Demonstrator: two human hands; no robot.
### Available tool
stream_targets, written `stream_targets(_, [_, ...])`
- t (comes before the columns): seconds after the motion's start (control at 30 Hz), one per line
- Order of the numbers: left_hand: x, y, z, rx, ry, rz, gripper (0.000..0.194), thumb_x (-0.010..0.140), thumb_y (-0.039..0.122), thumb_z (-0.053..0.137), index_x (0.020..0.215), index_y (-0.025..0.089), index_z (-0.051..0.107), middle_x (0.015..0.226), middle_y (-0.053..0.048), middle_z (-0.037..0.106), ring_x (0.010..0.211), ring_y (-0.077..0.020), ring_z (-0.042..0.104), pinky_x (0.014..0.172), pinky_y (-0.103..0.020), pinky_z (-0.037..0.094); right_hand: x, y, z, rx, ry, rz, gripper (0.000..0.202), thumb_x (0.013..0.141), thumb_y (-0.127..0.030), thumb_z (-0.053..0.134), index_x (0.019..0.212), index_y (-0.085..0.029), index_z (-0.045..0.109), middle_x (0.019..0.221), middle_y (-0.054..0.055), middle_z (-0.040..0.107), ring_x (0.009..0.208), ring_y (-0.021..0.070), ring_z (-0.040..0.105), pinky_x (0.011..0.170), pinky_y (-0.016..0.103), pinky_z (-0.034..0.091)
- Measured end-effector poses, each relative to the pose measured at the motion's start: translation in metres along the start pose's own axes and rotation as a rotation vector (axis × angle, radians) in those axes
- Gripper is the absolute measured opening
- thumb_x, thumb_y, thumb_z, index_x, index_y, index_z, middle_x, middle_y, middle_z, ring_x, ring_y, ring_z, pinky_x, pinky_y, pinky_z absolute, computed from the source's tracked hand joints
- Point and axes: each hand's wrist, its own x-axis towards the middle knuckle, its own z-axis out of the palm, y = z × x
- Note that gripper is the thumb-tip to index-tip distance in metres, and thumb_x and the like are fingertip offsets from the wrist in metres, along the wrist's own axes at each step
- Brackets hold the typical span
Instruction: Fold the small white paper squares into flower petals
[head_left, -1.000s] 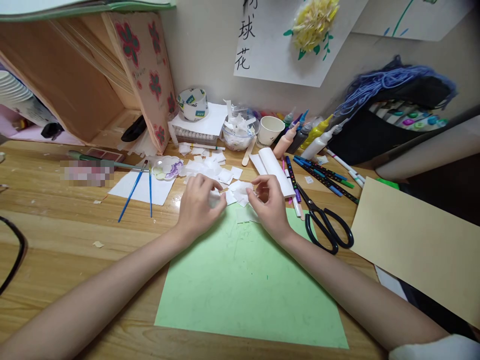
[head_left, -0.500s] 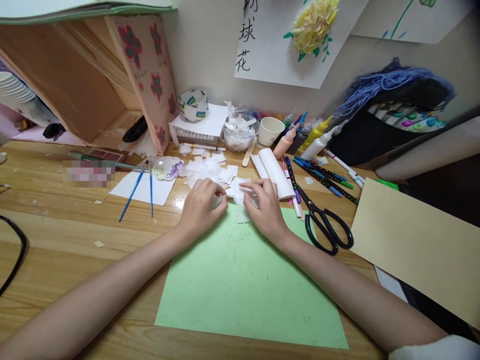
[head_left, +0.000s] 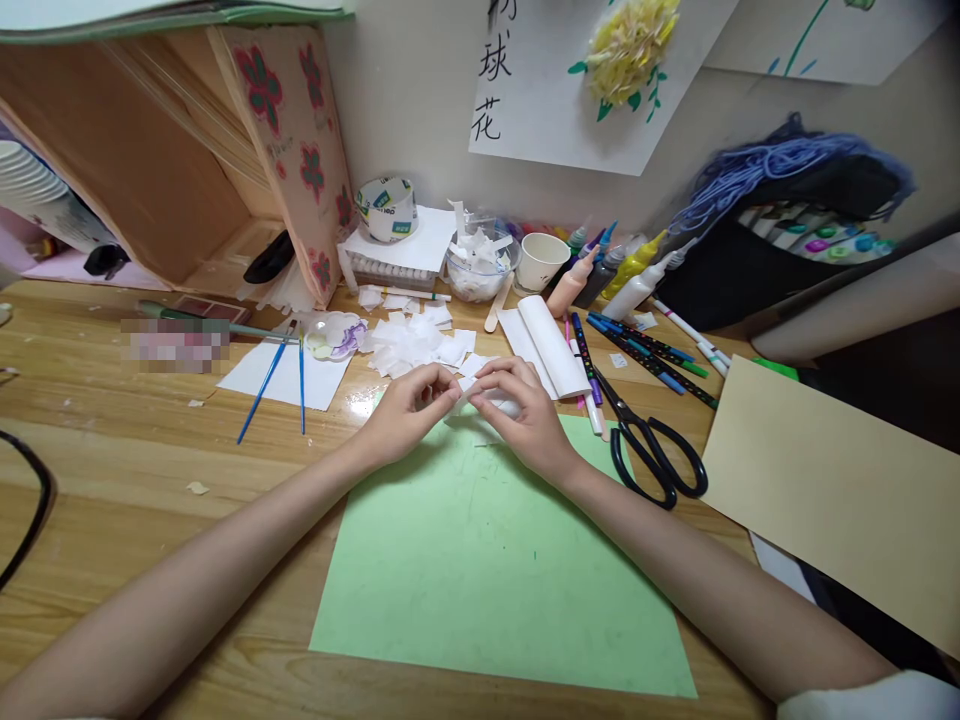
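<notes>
Between my two hands is a small piece of white tissue paper (head_left: 464, 388), pinched at its edges. My left hand (head_left: 411, 405) grips its left side with thumb and forefinger. My right hand (head_left: 525, 410) holds the other side, fingers curled over and partly hiding the paper. Both hands are above the top edge of a green sheet of paper (head_left: 495, 570) on the wooden table. Just beyond them lies a loose pile of white paper pieces (head_left: 409, 342). A folded white paper (head_left: 553, 345) rests past my right hand.
Black-handled scissors (head_left: 656, 455) lie right of the green sheet, beside several markers (head_left: 645, 350). A bowl of paper scraps (head_left: 480, 262), a paper cup (head_left: 541, 262) and paint bottles (head_left: 574, 285) stand along the wall. Paintbrushes (head_left: 262, 392) lie left; a tan board (head_left: 832, 490) lies right.
My hands have drawn closer together. The right fingers, which were reaching over the paper pieces, now pinch the small white piece together with my left hand.
</notes>
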Motion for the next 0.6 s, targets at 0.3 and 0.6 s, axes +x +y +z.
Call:
stream_targets(0.3, [0.0001,0.0006,0.0005,0.105,0.019,0.048,0.017,0.086,0.032,0.052,0.086,0.017,0.06,0.081,0.0,0.059,0.069,-0.011,0.048,0.062,-0.023,0.036,0.0035,0.0085,0.0001,0.173,0.004,0.124,0.017,0.087,-0.031,0.053,0.077,-0.02,0.06,0.082,0.003,0.056,0.085,0.0177,0.052,0.076,0.031,0.039])
stream_targets(0.6, [0.0,-0.0009,0.0014,0.148,0.026,0.09,0.015,0.085,0.03,0.053,0.079,0.017,0.057,0.074,0.001,0.057,0.066,-0.0101,0.046,0.06,-0.022,0.035,0.0034,0.008,0.0006,0.246,-0.044,0.122,0.016,0.087,-0.03,0.054,0.077,-0.019,0.061,0.084,0.003,0.055,0.083,0.0167,0.053,0.074,0.03,0.04])
